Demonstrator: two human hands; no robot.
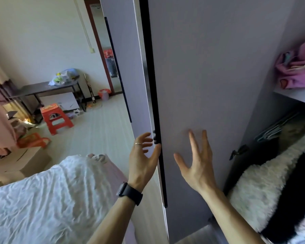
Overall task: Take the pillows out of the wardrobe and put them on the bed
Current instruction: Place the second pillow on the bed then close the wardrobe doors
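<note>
Barely started, by the look of it: the wardrobe [266, 95] stands open, its door [209, 76] swung out toward the camera, and nothing is in either hand. Left hand [143, 159] is at the door's edge with fingers spread and loose and the thumb against the black handle strip [151, 76], not wrapped round it. Right hand [195, 162] is spread flat, fingers apart, at the door's inner face; cannot tell if the palm actually touches. Likely pillow candidate is a fluffy black-and-white bundle [264, 187] low inside the wardrobe, under the hangers [271, 131]. A pink bundle [296, 71] sits on the shelf [292, 95] above; unclear whether that counts. The bed [42, 199] at lower left shows a rumpled white sheet and no pillow I can make out; a small patterned item at its far end is too blurred to call. So the door-opening step looks done; every grab, carry and drop is left.
</note>
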